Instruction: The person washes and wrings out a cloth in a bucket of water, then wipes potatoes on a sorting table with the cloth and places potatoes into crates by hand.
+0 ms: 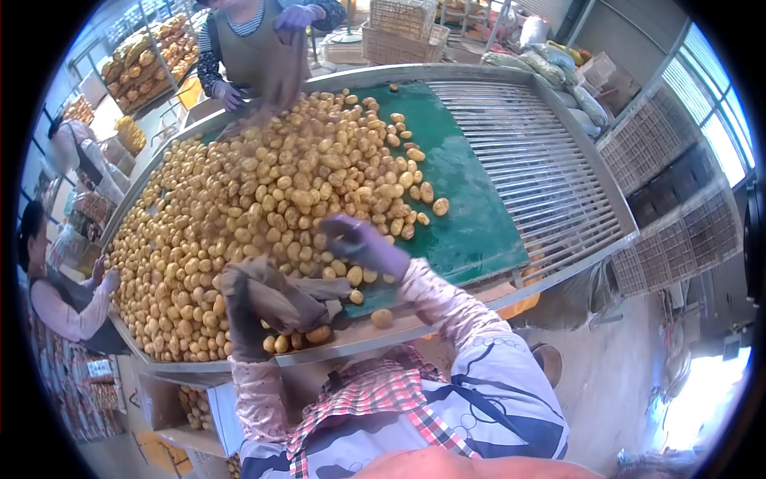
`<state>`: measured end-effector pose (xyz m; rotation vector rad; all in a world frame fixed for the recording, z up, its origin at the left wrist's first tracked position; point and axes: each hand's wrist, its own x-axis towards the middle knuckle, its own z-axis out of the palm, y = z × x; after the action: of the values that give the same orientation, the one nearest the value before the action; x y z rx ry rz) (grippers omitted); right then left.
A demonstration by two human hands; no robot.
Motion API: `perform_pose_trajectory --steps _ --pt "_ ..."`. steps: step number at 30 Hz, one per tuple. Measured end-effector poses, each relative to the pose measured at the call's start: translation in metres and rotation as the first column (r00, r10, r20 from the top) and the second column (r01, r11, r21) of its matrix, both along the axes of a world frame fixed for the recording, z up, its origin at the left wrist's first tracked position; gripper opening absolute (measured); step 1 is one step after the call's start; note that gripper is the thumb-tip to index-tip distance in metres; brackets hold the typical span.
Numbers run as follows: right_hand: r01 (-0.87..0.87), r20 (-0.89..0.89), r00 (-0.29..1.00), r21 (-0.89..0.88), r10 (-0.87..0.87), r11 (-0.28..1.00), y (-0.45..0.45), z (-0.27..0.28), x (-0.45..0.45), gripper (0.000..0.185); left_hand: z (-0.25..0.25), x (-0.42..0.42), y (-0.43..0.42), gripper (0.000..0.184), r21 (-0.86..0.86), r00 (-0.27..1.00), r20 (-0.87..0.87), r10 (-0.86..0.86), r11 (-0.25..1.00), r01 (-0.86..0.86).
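A large heap of potatoes (263, 191) covers the sorting table. My left hand (242, 311), in a dark, soiled glove, is closed on a grey-brown cloth (291, 299) at the table's near edge. The cloth lies bunched over the potatoes there. My right hand (363, 242), in a purple glove with dark fingertips, hovers at the right side of the heap. Its fingers point left and look apart, with no potato visible in them. A few loose potatoes, one of them a single potato (381, 318), lie below it near the metal rim.
Green sheeting (471, 215) and a slatted metal rack (542, 144) form the table's right part. Across the table a co-worker (255, 48) in purple gloves holds a brownish cloth. Another person (64, 287) stands at the left end. Crates (678, 239) stand at right; a box (195, 407) is below.
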<state>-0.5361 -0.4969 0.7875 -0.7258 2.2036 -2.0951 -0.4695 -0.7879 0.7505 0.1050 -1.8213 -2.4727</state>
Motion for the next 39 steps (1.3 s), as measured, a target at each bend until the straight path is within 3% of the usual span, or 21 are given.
perform_pose_trajectory --steps 1,2,3,4,5,6,9,11,13,17,20,22,25,26,28,30,31,33,36,38,39 --pt "0.062 0.226 0.973 -0.027 -0.054 0.998 0.019 -0.002 -0.013 0.029 -0.003 -0.01 0.009 0.041 -0.032 0.996 0.083 -0.014 0.999 0.017" --pt "0.213 0.032 0.975 0.127 -0.219 0.969 0.038 0.005 -0.023 0.023 -0.039 -0.033 0.01 0.042 -0.15 0.997 0.072 -0.021 0.988 0.032" --pt "0.316 0.073 0.941 0.176 -0.332 0.933 0.061 -0.022 -0.046 0.021 -0.058 -0.045 0.017 0.04 -0.47 0.998 0.06 0.014 0.883 0.016" --pt "0.423 0.006 0.898 0.257 -0.44 0.869 0.084 -0.03 -0.062 0.024 -0.077 -0.056 0.023 0.04 -0.736 0.997 0.044 0.059 0.677 -0.007" --pt "0.507 0.025 0.85 0.228 -0.526 0.831 0.104 -0.038 -0.079 0.026 -0.082 -0.053 0.034 0.038 -0.983 0.992 -0.014 0.128 0.182 -0.037" --pt "0.576 -0.036 0.796 0.351 -0.604 0.738 0.141 -0.088 -0.119 0.03 -0.148 -0.069 0.02 0.038 -0.997 0.977 0.045 0.209 0.071 0.03" --pt "0.67 0.118 0.662 0.349 -0.74 0.655 0.174 -0.059 -0.151 0.035 -0.077 -0.08 0.068 0.044 -0.964 0.941 0.216 0.261 -0.096 0.248" --pt "0.659 0.012 0.623 0.531 -0.782 0.532 0.196 -0.081 -0.191 0.033 -0.102 -0.083 0.064 0.049 -0.979 0.953 0.112 0.28 -0.131 0.154" --pt "0.629 -0.02 0.604 0.625 -0.797 0.461 0.213 -0.104 -0.227 0.032 -0.079 -0.081 0.08 0.065 -0.96 0.957 0.095 0.274 -0.23 0.161" --pt "0.483 0.018 0.653 0.761 -0.757 0.434 0.216 -0.134 -0.295 0.039 -0.083 -0.079 0.081 0.053 -0.976 0.955 0.037 0.293 -0.193 0.097" --pt "0.341 -0.035 0.65 0.906 -0.759 0.25 0.196 -0.141 -0.321 0.042 -0.09 -0.079 0.077 0.055 -0.979 0.941 0.052 0.334 -0.167 0.114" --pt "0.449 0.133 0.43 0.827 -0.893 0.339 0.188 -0.148 -0.334 0.04 -0.091 -0.078 0.077 0.055 -0.982 0.934 0.066 0.35 -0.145 0.124" --pt "0.242 -0.051 0.738 0.951 -0.673 0.194 0.206 -0.152 -0.337 0.037 -0.094 -0.075 0.073 0.057 -0.983 0.923 0.089 0.375 -0.117 0.142" --pt "0.322 -0.11 0.721 0.927 -0.684 0.19 0.219 -0.171 -0.345 0.032 -0.094 -0.075 0.072 0.057 -0.983 0.92 0.093 0.38 -0.11 0.145" --pt "0.476 -0.21 0.791 0.801 -0.574 0.363 0.25 -0.185 -0.334 0.025 -0.096 -0.075 0.069 0.058 -0.985 0.916 0.101 0.388 -0.094 0.148" --pt "0.512 -0.363 0.846 0.757 -0.39 0.405 0.27 -0.184 -0.31 0.018 -0.099 -0.075 0.067 0.059 -0.986 0.913 0.104 0.395 -0.081 0.148" --pt "0.477 -0.386 0.87 0.815 -0.306 0.33 0.279 -0.179 -0.304 0.015 -0.101 -0.074 0.067 0.059 -0.987 0.912 0.105 0.396 -0.072 0.145" --pt "0.508 -0.267 0.856 0.285 -0.442 0.812 0.302 -0.242 -0.308 0.005 -0.099 -0.077 0.071 0.055 -0.991 0.926 0.058 0.372 -0.088 0.097" --pt "0.361 0.009 0.932 -0.113 -0.363 0.926 0.251 -0.199 -0.235 0.009 -0.1 -0.076 0.068 0.047 -0.991 0.941 0.025 0.338 -0.112 0.067" --pt "0.32 -0.086 0.938 -0.162 -0.336 0.934 0.2 -0.135 -0.189 0.012 -0.123 -0.075 0.055 0.042 -0.999 0.929 -0.007 0.369 0.029 -0.019" --pt "0.338 -0.26 0.903 -0.066 -0.344 0.939 0.172 -0.105 -0.168 0.013 -0.127 -0.074 0.049 0.039 -0.993 0.923 -0.02 0.384 0.099 -0.063"
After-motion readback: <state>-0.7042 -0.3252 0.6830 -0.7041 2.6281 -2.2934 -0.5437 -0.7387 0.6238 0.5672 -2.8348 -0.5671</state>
